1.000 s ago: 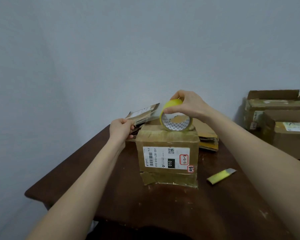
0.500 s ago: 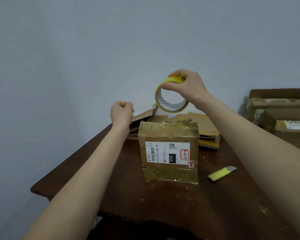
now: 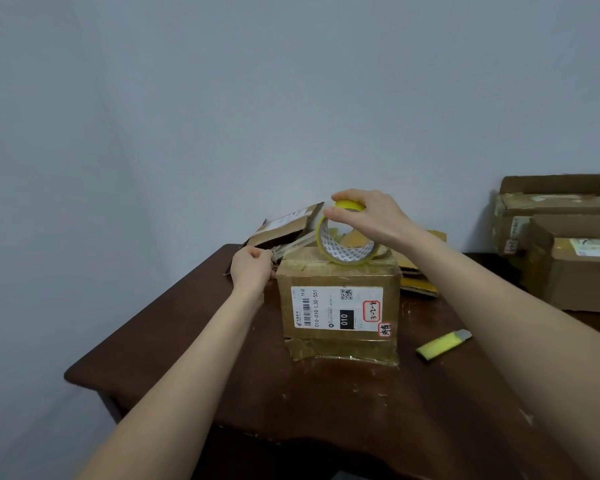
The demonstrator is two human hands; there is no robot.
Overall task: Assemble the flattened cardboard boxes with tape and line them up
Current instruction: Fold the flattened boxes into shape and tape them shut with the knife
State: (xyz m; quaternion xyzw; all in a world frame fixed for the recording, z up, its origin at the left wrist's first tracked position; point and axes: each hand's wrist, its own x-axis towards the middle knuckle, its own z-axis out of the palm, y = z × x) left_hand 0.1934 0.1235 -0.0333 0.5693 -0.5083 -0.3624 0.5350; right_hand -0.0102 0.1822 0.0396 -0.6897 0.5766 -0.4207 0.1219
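Sealing the box (image 3: 340, 306) called for a taut strip. The right hand (image 3: 371, 220) gripped the tape roll (image 3: 347, 252) on top; the left hand (image 3: 252, 268) pinched the free end (image 3: 281, 251).

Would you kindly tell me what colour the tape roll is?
Yellow, with a white patterned core, in the head view; the tape roll is held by the right hand.

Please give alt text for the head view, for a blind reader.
The right hand holds a yellow tape roll on top of a labelled cardboard box on a dark table, while the left hand pinches a strip of tape at the box's left edge. A yellow cutter lies to the right.
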